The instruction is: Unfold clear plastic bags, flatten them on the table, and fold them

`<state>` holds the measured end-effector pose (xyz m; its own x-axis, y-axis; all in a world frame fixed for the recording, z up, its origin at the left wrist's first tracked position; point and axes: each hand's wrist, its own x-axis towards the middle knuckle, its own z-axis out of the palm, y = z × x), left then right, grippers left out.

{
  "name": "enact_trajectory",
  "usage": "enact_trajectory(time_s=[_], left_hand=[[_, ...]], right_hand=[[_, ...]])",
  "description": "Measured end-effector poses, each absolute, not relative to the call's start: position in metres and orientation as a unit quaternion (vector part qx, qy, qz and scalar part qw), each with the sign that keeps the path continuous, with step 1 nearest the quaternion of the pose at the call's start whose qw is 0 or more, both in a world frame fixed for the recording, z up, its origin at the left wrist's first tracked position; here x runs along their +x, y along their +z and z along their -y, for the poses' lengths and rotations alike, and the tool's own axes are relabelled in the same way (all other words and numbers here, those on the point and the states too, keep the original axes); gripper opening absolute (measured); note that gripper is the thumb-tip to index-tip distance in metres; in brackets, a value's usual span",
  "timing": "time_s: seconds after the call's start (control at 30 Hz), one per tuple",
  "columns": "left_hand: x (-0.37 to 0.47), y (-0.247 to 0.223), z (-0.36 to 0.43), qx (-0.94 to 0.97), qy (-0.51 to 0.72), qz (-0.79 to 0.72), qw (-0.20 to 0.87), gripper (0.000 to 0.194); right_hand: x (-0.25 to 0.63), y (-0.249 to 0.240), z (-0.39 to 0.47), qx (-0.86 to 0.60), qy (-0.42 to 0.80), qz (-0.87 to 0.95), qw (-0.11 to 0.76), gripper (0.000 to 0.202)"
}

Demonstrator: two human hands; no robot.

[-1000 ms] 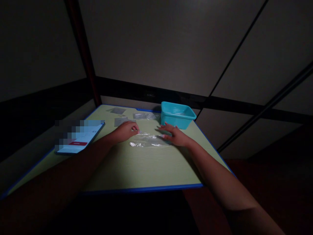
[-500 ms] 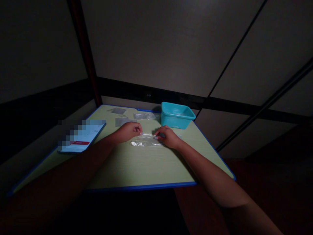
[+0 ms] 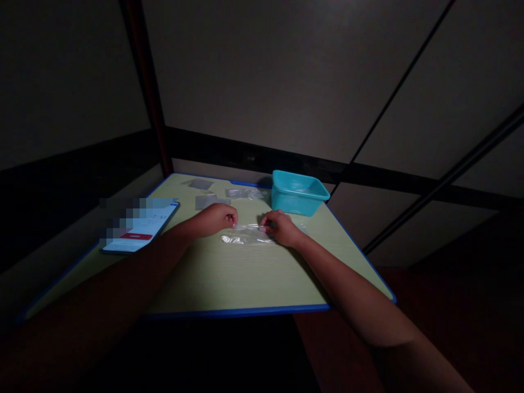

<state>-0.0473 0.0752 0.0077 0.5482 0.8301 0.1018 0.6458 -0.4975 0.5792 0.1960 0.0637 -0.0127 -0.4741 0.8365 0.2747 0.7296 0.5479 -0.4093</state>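
Observation:
A clear plastic bag [image 3: 245, 236] lies flat and shiny on the pale green table [image 3: 245, 281]. At its far left edge, my left hand [image 3: 219, 217] is closed, thumb and fingers pinching the film. My right hand [image 3: 280, 226] rests over the bag's right part, with thumb and forefinger pinched on its upper edge. Part of the bag is hidden under the right hand. Just beyond the left hand is a greyish flat packet [image 3: 207, 202].
A turquoise plastic basket [image 3: 298, 205] stands at the back right. Another clear bag [image 3: 244, 194] and a second grey packet [image 3: 200, 184] lie at the back. On the left sits a tablet [image 3: 143, 229] with a lit screen. Blue edging rims the table; a wall rises behind.
My right thumb and fingers have drawn closer together at the bag's edge. The left hand keeps its pinch. The whole view has shifted slightly.

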Motion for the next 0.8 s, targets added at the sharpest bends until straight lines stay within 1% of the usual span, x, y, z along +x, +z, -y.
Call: enact_trajectory(time_s=[0.07, 0.2, 0.3, 0.43, 0.8], left_hand=[[-0.046, 0.0069, -0.0749, 0.841, 0.19, -0.44, 0.251, 0.015], [-0.0438, 0.0048, -0.075, 0.834, 0.208, -0.442, 0.257, 0.021], [-0.0441, 0.005, -0.0754, 0.842, 0.207, -0.436, 0.24, 0.016], [-0.0445, 0.0081, -0.0741, 0.85, 0.203, -0.435, 0.217, 0.015], [-0.0451, 0.0078, -0.073, 0.86, 0.169, -0.43, 0.217, 0.013]], right_hand=[[0.1954, -0.0126, -0.0637, -0.465, 0.123, 0.847, 0.225, 0.005], [0.1943, -0.0137, -0.0645, -0.468, 0.123, 0.846, 0.223, 0.004], [0.1943, -0.0156, -0.0663, -0.462, 0.116, 0.851, 0.22, 0.006], [0.1958, -0.0178, -0.0683, -0.45, 0.121, 0.855, 0.227, 0.005], [0.1985, -0.0127, -0.0652, -0.417, 0.123, 0.866, 0.248, 0.008]])
